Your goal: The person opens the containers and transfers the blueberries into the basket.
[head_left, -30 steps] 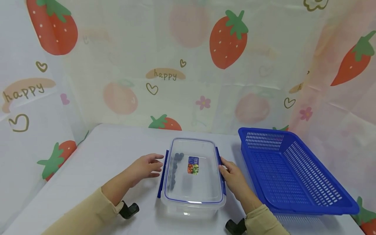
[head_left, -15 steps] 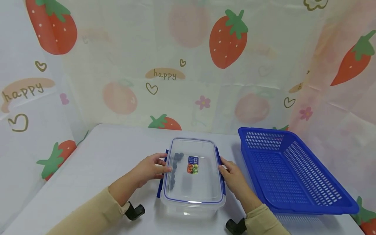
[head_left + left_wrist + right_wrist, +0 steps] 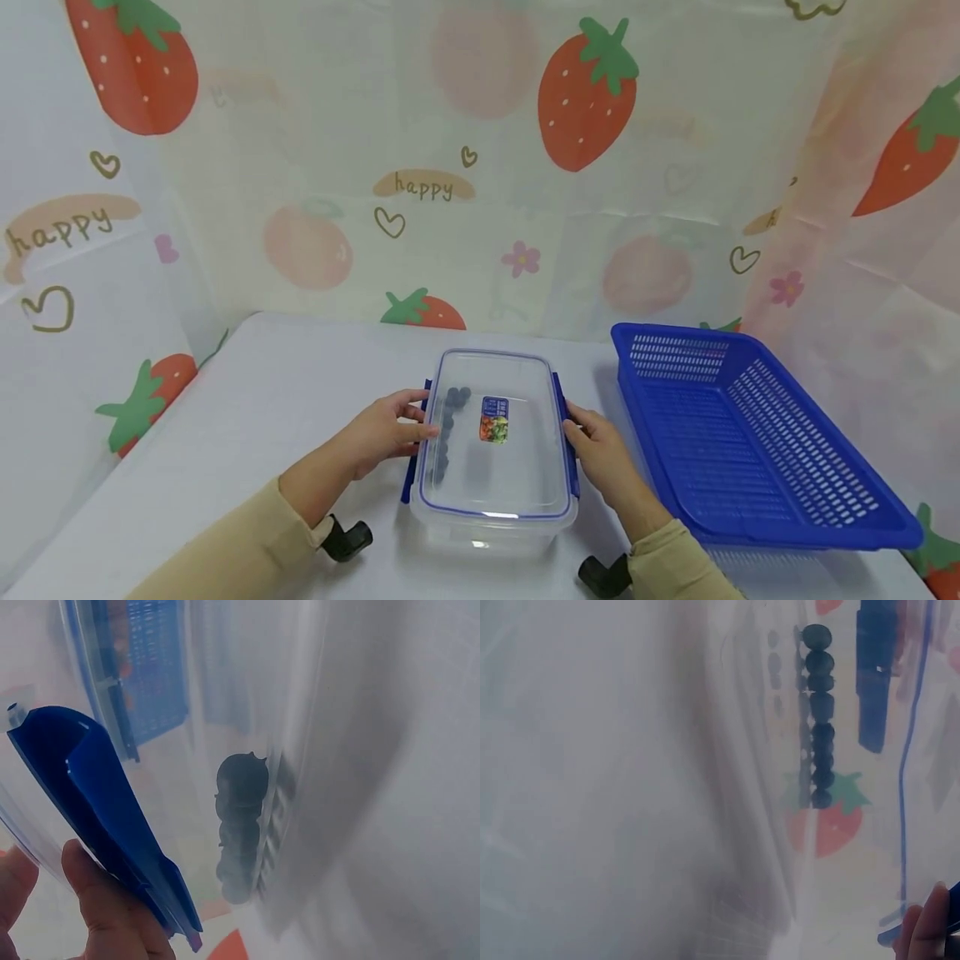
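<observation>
A clear plastic food container (image 3: 480, 492) with a blue-lined lid (image 3: 525, 458) stands on the white table. Along its left inner side lies a row of several dark round berries (image 3: 241, 787) that look like blueberries. My left hand (image 3: 378, 437) grips the left edge, its thumb over the lid rim and its fingers at the blue side latch (image 3: 112, 795). That latch juts outward from the lid. On the opposite side, my right hand (image 3: 603, 454) holds the edge by the right latch (image 3: 567, 442), partly hiding it. The lid sits on the container.
To the right is a blue perforated plastic basket (image 3: 750, 533), close beside my right hand. Behind the table hangs a cloth backdrop (image 3: 337, 125) printed with strawberries. Black camera mounts (image 3: 347, 540) stick out below both wrists.
My left hand has moved right from beside the container and taken hold of its left edge. The right hand keeps its place on the right edge; the view has shifted slightly.
</observation>
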`<state>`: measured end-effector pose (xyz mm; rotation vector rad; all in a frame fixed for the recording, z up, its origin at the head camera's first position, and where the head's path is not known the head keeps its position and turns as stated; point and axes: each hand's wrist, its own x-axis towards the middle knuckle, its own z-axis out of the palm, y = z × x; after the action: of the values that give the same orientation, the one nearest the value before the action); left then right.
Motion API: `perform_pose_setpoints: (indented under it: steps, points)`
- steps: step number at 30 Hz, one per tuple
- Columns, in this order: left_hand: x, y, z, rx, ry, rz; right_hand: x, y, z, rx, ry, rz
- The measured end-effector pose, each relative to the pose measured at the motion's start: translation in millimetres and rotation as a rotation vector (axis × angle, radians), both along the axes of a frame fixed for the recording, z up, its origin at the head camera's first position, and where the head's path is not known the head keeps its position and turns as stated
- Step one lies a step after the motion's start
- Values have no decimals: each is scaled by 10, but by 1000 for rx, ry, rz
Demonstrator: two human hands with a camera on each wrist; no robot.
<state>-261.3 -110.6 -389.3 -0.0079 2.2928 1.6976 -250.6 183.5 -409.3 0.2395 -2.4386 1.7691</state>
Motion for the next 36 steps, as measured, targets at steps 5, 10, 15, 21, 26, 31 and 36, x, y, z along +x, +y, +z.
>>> perform_pose_setpoints:
  steps: [5, 10, 15, 21, 26, 31, 36]
  points:
    - [-9, -5, 5, -7, 3, -13, 2, -12, -3, -1, -33, -7]
    - [-12, 3, 6, -22, 4, -14, 4, -4, -15, -31, -47, 1]
    - [-10, 4, 5, -32, 4, -12, 10, 32, -51, -119, -112, 8]
    - [-5, -3, 24, -34, 0, -15, 9, 86, -83, -151, -170, 4]
    - [-9, -13, 20, -51, -2, -5, -12, 110, -96, -67, -160, -41]
    - [-20, -10, -9, -47, -1, 2, -6, 132, -132, -26, -173, -67]
    - [-19, 8, -17, -46, 7, -2, -9, 124, -109, -43, -110, -63]
